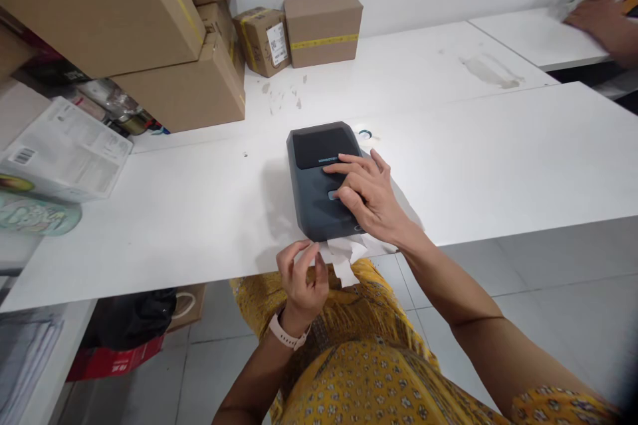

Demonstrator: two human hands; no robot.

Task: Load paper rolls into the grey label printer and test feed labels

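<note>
A dark blue, box-shaped label printer [316, 202] with a glossy black panel lies on the white table near its front edge. My right hand [371, 196] rests across its top, fingers spread; the index fingertip lies by the panel's lower edge, and the thumb is at a small light-blue button [333, 195]. Crumpled white paper [345, 259] hangs from the printer's front over the table edge. Just left of that paper, my left hand [303, 282] is at the printer's front corner, its fingers loosely bent and apart, with nothing visible in them.
Cardboard boxes [179, 96] are stacked at the left, and two smaller ones, including a plain carton [323, 30], stand against the wall. A white printed box [64, 146] and a green can [40, 214] are at far left. Another person's hand [593, 16] is at upper right.
</note>
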